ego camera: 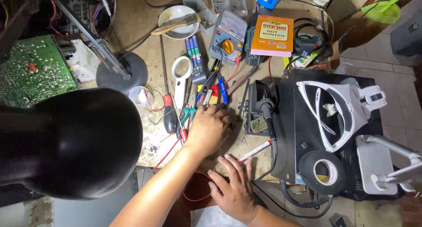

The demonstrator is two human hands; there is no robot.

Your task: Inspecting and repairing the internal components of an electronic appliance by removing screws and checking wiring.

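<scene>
Red-handled screwdriver (169, 112) and other small tools lie in a heap on the desk (132, 29), and my left hand (208, 129) rests curled over them; whether it grips anything I cannot tell. My right hand (233, 189) lies flat and spread at the desk edge, empty, fingertips just beside a white marker (255, 151).

Electronics repair workshop: multimeter (227, 38), circuit board (33, 71).

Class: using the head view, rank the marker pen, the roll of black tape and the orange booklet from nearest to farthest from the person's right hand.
From the right hand:
1. Marker pen, just above its fingertips.
2. Roll of black tape, off to the right.
3. Orange booklet, far up the bench.
</scene>
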